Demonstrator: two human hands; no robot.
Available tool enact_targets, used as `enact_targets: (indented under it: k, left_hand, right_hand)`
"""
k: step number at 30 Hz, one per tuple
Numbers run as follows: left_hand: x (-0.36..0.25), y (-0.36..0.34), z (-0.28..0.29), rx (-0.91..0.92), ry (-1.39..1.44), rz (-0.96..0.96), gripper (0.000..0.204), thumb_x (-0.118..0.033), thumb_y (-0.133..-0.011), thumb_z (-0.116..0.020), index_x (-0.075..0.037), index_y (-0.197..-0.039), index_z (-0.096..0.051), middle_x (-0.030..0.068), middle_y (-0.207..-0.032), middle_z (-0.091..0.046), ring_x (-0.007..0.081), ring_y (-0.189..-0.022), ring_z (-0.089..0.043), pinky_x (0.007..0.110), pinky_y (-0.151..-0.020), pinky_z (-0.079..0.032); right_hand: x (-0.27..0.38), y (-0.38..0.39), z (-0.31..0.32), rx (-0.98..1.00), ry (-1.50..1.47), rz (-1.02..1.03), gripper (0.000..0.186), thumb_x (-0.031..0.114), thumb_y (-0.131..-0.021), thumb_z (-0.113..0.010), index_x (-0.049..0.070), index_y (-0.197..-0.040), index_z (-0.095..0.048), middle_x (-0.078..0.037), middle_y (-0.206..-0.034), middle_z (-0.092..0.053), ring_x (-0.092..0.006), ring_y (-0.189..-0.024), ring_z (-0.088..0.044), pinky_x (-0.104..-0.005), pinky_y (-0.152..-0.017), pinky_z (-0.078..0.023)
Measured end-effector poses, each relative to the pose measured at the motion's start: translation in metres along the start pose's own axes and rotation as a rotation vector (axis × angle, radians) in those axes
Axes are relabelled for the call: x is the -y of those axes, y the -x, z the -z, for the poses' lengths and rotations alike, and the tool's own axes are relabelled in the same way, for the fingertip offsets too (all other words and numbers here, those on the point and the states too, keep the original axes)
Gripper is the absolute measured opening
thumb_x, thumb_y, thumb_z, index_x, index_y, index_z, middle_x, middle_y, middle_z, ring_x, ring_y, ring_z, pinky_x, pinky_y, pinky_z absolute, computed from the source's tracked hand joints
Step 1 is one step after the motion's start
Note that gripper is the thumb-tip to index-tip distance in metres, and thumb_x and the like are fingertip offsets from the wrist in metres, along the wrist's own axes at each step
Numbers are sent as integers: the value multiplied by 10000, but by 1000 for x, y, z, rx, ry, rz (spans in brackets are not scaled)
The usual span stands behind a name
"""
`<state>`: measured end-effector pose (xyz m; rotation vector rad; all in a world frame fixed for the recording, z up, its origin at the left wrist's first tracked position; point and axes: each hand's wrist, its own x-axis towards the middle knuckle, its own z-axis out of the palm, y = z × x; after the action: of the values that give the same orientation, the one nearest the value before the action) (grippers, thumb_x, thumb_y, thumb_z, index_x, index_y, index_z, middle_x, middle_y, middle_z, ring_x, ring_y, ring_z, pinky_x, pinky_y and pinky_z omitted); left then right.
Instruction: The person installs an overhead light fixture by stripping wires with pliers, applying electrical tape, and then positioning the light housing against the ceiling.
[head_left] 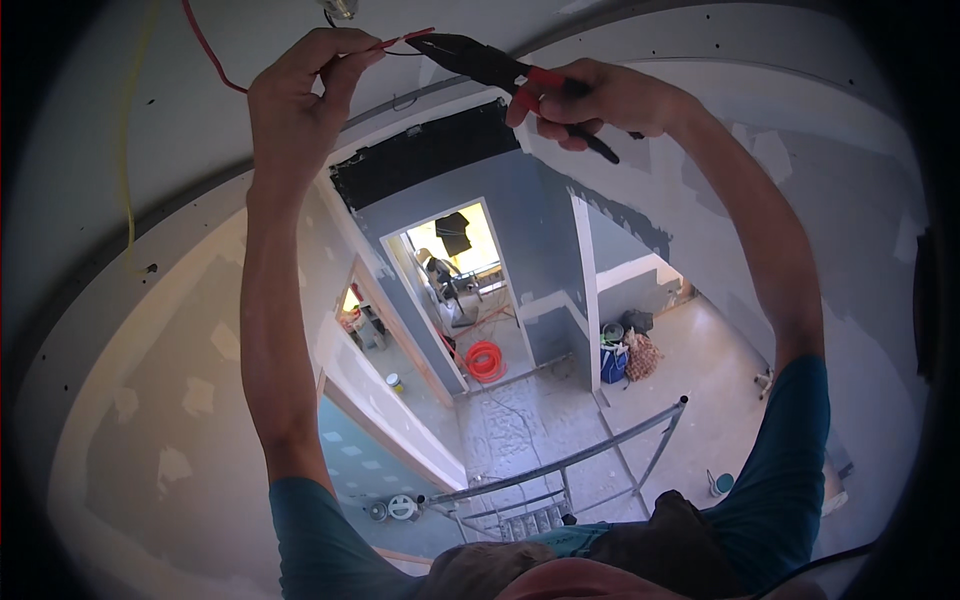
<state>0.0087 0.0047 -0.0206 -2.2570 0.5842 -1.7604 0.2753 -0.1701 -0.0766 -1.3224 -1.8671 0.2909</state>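
Observation:
Both my arms are raised toward the ceiling. My left hand point(312, 80) is closed in a pinch on a red wire point(207, 45), whose short end sticks out to the right past the fingertips. My right hand point(600, 98) grips a pair of pliers point(478, 62) with black jaws and red-and-black handles. The jaw tips are at the wire's end; whether they touch it I cannot tell. A thin dark wire runs just below the red one. Above my left fingers, a small shiny fitting point(342, 8) is partly cut off by the frame's edge.
A yellow wire point(124, 140) hangs at the left. Below me is a metal scaffold rail point(560, 466). On the floor lie an orange coil of tubing point(485, 362), a blue bag point(613, 360) and a small bucket point(720, 485). Beyond a doorway, another person point(440, 272) is visible.

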Motion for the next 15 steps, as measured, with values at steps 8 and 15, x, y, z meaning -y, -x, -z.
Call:
enact_targets:
  k: [8, 15]
  left_hand:
    - [-3, -3, 4, 51, -184, 3, 102, -8, -935, -746, -25, -1034, -762, -28, -924, -722, 17, -681, -477, 195, -604, -394]
    - [2, -3, 1, 46, -154, 9, 87, -30, -934, -758, -44, -1019, -768, -48, -883, -716, -11, -633, -392, 181, -547, -321]
  right_hand:
    - [-11, 0, -24, 97, -286, 43, 314, 281, -1057, -601, 54, -1256, -686, 27, -810, -606, -68, -676, -579, -187, -519, -342]
    - [-6, 3, -27, 34, -180, 32, 316, 250, -1053, -581, 7, -1236, -667, -13, -795, -603, -124, -662, -576, -236, -595, -455]
